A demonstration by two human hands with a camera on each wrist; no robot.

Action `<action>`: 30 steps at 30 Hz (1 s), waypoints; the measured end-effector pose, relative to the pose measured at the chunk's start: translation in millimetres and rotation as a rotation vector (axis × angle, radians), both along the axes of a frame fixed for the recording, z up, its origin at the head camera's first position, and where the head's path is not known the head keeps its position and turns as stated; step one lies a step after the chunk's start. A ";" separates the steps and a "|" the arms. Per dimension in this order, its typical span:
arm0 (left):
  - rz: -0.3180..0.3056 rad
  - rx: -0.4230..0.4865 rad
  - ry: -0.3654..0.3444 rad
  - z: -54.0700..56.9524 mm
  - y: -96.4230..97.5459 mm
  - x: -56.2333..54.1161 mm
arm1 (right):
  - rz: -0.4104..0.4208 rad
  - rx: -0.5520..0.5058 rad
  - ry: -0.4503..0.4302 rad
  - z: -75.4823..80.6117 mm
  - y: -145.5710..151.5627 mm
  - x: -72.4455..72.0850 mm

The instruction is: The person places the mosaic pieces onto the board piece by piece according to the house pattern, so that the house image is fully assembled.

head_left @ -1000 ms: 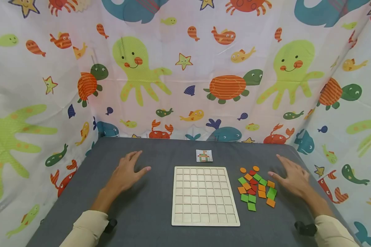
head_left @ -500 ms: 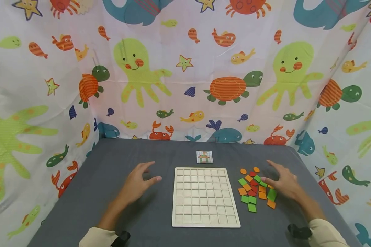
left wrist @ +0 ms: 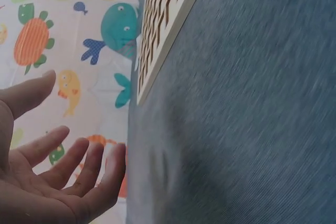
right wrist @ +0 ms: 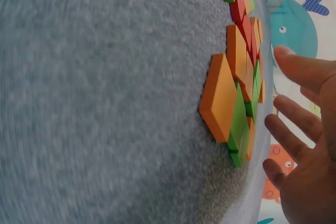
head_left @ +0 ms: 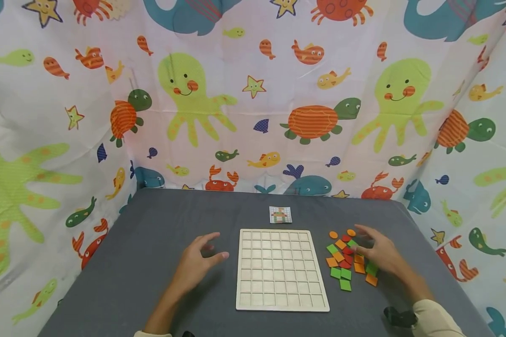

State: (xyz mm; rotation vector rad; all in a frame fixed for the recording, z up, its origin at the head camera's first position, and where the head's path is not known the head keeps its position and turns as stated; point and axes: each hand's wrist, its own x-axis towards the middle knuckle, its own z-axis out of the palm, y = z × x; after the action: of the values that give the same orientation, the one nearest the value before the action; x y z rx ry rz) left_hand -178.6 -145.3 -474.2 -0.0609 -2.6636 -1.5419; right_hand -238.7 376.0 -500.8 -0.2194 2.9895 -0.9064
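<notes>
A cream board (head_left: pixel 281 270) divided into a grid of square recesses lies in the middle of the table. Left of it hovers my left hand (head_left: pixel 197 264), thumb and fingers spread apart and holding nothing. My right hand (head_left: pixel 381 250) hangs over the right side of a loose group of orange, green and red tiles, hiding some of them. Its fingers are parted with nothing between them. An orange square tile (right wrist: pixel 219 98) and a green tile (right wrist: pixel 240 129) lie below that hand in the right wrist view. Two round orange tiles, one a disc (head_left: pixel 333 235), sit at the group's far edge.
A small printed card (head_left: pixel 280 215) with a coloured grid pattern lies behind the board. Dark grey cloth covers the table (head_left: pixel 185 206). A curtain (head_left: pixel 253 103) with sea animals surrounds its back and sides.
My left hand has moved right and nearer, toward the board. My right hand has moved left over the tiles. The board, card and tiles stay in place.
</notes>
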 end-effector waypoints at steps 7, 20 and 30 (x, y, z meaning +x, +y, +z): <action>0.009 0.133 -0.066 -10.3 10.1 5.9 | -0.003 -0.012 0.010 -5.6 -3.6 -1.5; -0.070 0.353 -0.157 -20.1 26.2 14.0 | -0.025 -0.008 0.029 -8.5 -4.4 -3.6; -0.066 0.315 -0.194 -27.7 35.3 12.7 | -0.046 0.016 0.048 -8.6 -6.2 -3.1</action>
State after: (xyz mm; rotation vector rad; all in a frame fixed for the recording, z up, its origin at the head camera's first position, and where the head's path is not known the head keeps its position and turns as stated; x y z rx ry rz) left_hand -165.9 -110.0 -501.9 0.0181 -2.5370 -2.0668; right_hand -241.7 369.8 -509.4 -0.1758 3.0567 -0.8939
